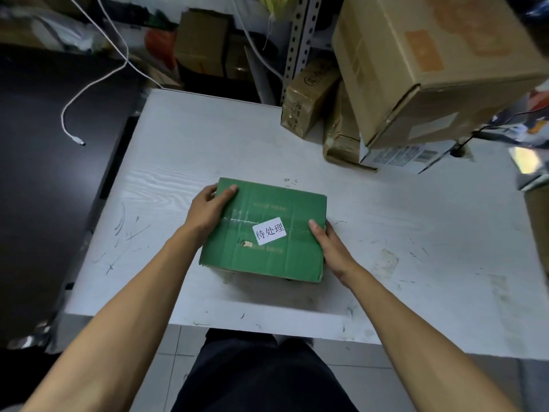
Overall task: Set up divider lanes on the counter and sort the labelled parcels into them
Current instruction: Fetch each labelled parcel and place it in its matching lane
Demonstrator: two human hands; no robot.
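A green cardboard parcel (269,215) sits near the front middle of the white counter (184,162). A white label (269,230) with printed characters is stuck on its taped top. My left hand (208,209) grips the parcel's left side, thumb over the top edge. My right hand (329,245) grips the right side, thumb on the top next to the label. The parcel's underside is hidden, so I cannot tell if it rests on the counter.
Brown parcels (309,99) and a large tan carton (416,63) on a white box (398,156) crowd the counter's back right. A white cable (74,120) dangles over the dark surface at left. Shelving and boxes stand behind.
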